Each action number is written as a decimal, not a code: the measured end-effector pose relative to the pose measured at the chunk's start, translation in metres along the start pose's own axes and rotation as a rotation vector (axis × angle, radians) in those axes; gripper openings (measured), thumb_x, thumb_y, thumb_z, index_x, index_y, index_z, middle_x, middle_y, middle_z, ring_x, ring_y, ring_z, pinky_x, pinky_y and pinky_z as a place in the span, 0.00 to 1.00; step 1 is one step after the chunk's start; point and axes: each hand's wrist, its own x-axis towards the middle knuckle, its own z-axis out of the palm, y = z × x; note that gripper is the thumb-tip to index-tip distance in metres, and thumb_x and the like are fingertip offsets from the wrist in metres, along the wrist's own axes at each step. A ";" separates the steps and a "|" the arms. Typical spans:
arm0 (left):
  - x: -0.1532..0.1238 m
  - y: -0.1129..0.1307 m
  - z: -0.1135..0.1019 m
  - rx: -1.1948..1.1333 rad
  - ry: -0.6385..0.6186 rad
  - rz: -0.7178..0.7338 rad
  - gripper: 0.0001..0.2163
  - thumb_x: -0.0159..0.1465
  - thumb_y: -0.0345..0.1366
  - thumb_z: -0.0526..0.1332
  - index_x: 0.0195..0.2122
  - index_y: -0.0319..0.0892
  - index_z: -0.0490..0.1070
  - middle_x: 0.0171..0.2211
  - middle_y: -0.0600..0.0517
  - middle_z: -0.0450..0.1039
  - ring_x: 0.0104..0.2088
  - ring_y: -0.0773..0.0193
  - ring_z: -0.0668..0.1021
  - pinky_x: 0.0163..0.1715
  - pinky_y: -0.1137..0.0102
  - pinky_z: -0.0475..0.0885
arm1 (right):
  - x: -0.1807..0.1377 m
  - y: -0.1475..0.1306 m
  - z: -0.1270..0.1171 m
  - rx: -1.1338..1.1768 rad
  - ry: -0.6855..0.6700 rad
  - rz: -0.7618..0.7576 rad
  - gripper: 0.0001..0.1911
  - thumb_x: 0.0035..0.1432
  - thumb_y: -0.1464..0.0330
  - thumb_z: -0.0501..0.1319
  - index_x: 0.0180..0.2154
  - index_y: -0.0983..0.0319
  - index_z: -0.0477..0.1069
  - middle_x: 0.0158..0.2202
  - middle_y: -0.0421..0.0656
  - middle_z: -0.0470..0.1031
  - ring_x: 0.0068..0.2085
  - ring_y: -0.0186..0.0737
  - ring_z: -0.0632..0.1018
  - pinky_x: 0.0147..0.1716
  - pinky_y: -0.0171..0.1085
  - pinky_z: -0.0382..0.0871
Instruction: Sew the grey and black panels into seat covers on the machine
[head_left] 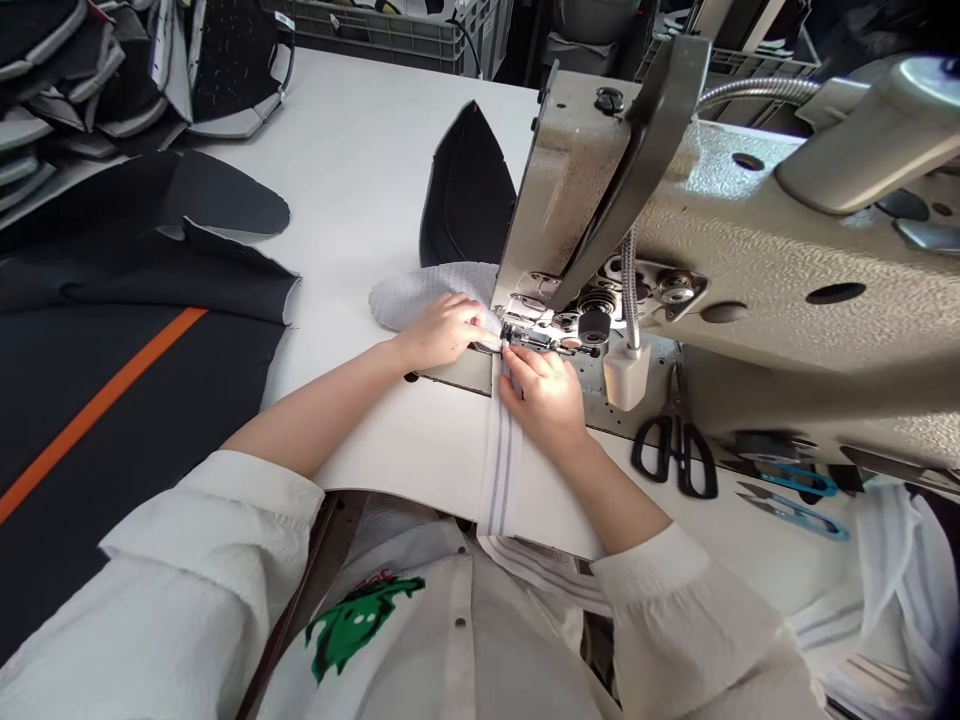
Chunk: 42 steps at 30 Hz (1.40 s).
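Observation:
At the needle area of a sewing machine (540, 335), both my hands work close together. My left hand (444, 330) grips the edge of a light grey mesh fabric piece (397, 298), its index finger reaching toward the presser foot (514, 335). My right hand (546, 392) pinches a white striped tape (499, 460) just in front of the foot. From there the tape runs down over the table's front edge toward my lap. Behind the mesh lies a black curved fabric panel (469, 190), partly hidden by the machine head. Fingertips and stitching point are partly covered.
Black-handled scissors (676, 450) and blue thread snips (795, 510) lie right of my right arm. More striped tape (885, 580) is heaped at far right. Dark fabric with an orange stripe (105, 400) covers the left, below stacked black pieces (135, 70). A grey crate (390, 38) stands behind.

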 end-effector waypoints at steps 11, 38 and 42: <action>-0.001 -0.001 0.004 0.040 0.033 0.035 0.17 0.66 0.27 0.51 0.45 0.53 0.76 0.34 0.51 0.69 0.38 0.63 0.68 0.41 0.68 0.61 | -0.003 -0.001 0.000 -0.013 0.049 -0.005 0.17 0.63 0.66 0.52 0.49 0.62 0.73 0.49 0.45 0.76 0.40 0.44 0.72 0.37 0.43 0.62; 0.011 0.039 -0.003 -0.018 -0.114 -0.315 0.19 0.60 0.28 0.51 0.52 0.40 0.68 0.47 0.45 0.71 0.48 0.53 0.70 0.48 0.61 0.68 | -0.017 -0.001 -0.008 0.094 0.064 0.062 0.28 0.53 0.69 0.59 0.57 0.59 0.66 0.40 0.46 0.69 0.38 0.41 0.70 0.37 0.38 0.65; -0.028 0.053 -0.015 -0.010 -0.236 -0.293 0.25 0.59 0.27 0.49 0.57 0.44 0.64 0.45 0.46 0.71 0.45 0.54 0.72 0.44 0.63 0.69 | -0.026 0.002 -0.011 0.079 -0.008 0.028 0.23 0.54 0.76 0.54 0.48 0.52 0.73 0.33 0.40 0.69 0.34 0.35 0.70 0.30 0.32 0.61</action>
